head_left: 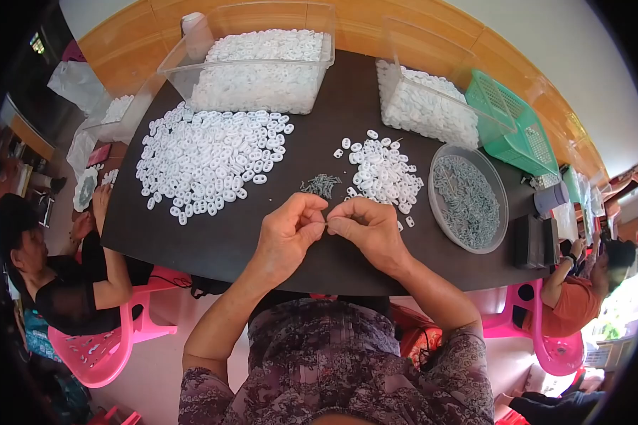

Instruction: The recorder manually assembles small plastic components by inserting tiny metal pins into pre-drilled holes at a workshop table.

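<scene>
My left hand (288, 230) and my right hand (368, 228) meet over the near edge of a dark table (220, 241). Their fingertips pinch a small thin metal piece (325, 223) between them; it is too small to make out clearly. Just beyond the hands lies a small heap of grey metal pins (320, 185). To its right is a loose pile of small white plastic rings (383, 173). A larger spread of the same white rings (213, 159) covers the table's left part.
Two clear plastic bins (259, 67) (429, 106) hold more white rings at the back. A round clear bowl (468, 198) of grey pins sits right, by a green basket (517, 127). Other people sit at left (64, 283) and right (574, 297) on pink chairs.
</scene>
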Available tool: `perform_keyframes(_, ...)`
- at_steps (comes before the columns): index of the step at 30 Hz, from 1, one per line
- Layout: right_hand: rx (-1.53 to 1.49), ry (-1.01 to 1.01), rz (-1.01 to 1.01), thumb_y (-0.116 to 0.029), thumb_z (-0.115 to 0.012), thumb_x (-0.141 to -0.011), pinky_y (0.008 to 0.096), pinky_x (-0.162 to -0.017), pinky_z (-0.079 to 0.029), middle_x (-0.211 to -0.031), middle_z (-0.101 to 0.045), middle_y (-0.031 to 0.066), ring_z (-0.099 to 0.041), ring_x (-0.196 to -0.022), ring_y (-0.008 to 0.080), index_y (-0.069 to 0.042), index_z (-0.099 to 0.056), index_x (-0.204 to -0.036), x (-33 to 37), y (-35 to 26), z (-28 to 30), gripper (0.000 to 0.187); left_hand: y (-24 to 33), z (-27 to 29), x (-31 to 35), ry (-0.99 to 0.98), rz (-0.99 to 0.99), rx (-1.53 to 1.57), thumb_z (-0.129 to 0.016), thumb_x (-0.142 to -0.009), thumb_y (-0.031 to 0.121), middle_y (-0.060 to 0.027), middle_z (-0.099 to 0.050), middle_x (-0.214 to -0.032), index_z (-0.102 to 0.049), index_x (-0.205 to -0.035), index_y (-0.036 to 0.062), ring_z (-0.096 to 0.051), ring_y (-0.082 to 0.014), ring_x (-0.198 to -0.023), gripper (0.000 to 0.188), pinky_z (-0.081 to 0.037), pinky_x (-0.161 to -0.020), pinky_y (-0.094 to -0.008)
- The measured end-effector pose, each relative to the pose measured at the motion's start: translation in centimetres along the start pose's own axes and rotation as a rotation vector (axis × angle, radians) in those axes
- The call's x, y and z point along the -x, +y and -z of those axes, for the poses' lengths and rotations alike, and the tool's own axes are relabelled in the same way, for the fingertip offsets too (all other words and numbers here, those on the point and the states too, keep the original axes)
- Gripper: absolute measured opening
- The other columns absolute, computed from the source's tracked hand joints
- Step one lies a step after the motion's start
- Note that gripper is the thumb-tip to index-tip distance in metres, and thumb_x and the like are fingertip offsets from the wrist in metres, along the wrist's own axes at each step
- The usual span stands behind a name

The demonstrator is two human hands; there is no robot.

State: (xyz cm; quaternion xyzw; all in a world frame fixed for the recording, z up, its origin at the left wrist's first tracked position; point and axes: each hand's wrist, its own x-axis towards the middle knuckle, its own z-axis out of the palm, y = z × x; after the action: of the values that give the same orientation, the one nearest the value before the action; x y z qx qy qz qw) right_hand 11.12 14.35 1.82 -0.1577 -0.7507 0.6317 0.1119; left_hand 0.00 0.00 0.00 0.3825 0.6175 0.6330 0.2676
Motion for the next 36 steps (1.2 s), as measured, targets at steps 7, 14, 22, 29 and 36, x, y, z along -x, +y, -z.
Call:
perform_keyframes(7, -0.144, 0.068, -0.023, -0.004, -0.063, -0.086, 0.0221, -0.069, -0.048, -0.081, -0.066, 0.0046, -0.060, -0.076, 0.0080, 0.004, -0.064, -0.092, 0.7, -0.2, -1.2, 0.010, 0.1, 0.0, -0.1, 0.044, 0.166, 0.364, -0.063, -0.089, 0.010, -0.0022, -0.058, -0.079, -0.057, -0.106, -0.0023, -0.053, -0.0070, -0.066, 0.022, -0.045, -0.060, -0.0199)
perform_keyframes(14, -0.164, 0.070, -0.062, -0.007, -0.060, -0.088, 0.0212, -0.064, -0.045, -0.078, -0.064, 0.0028, -0.056, -0.072, 0.0065, 0.003, -0.064, -0.090, 0.6, 0.5, -1.0, 0.010, 0.0, 0.0, -0.6, 0.039, 0.233, 0.317, -0.057, -0.092, 0.009, -0.0020, -0.057, -0.071, -0.057, -0.102, -0.0025, -0.049, -0.0062, -0.055, 0.016, -0.041, -0.049, -0.0192)
perform_keyframes(22, -0.157, 0.099, 0.010, -0.005, -0.062, -0.088, 0.0217, -0.066, -0.046, -0.083, -0.066, 0.0043, -0.058, -0.074, 0.0075, 0.002, -0.064, -0.092, 1.5, 0.8, -1.3, 0.008, 1.4, 0.3, -1.1, 0.048, 0.427, 0.425, -0.057, -0.088, 0.003, -0.0024, -0.056, -0.067, -0.055, -0.097, -0.0017, -0.048, -0.0052, -0.053, 0.010, -0.038, -0.044, -0.0184)
perform_keyframes(29, 0.371, 0.247, 0.247, 0.000, -0.066, -0.081, 0.0305, -0.059, -0.046, -0.077, -0.061, 0.0079, -0.058, -0.067, 0.0183, -0.001, -0.063, -0.088, 1.6, 2.1, -0.9, 0.008, -1.8, -0.6, -0.8, 0.224, -0.245, -0.534, -0.064, -0.081, -0.002, -0.0092, -0.057, -0.069, -0.055, -0.097, 0.0014, -0.056, -0.0196, -0.058, 0.019, -0.045, -0.052, -0.0320)
perform_keyframes(36, 0.581, 0.275, 0.490, 0.005, -0.067, -0.074, 0.0369, -0.061, -0.045, -0.075, -0.058, 0.0113, -0.057, -0.069, 0.0291, -0.002, -0.061, -0.085, 1.0, 1.8, -0.6, 0.014, -1.8, -0.4, -1.1, 0.190, -0.295, -0.644, -0.070, -0.070, -0.005, -0.0110, -0.055, -0.077, -0.057, -0.100, 0.0033, -0.059, -0.0268, -0.069, 0.034, -0.048, -0.061, -0.0357)
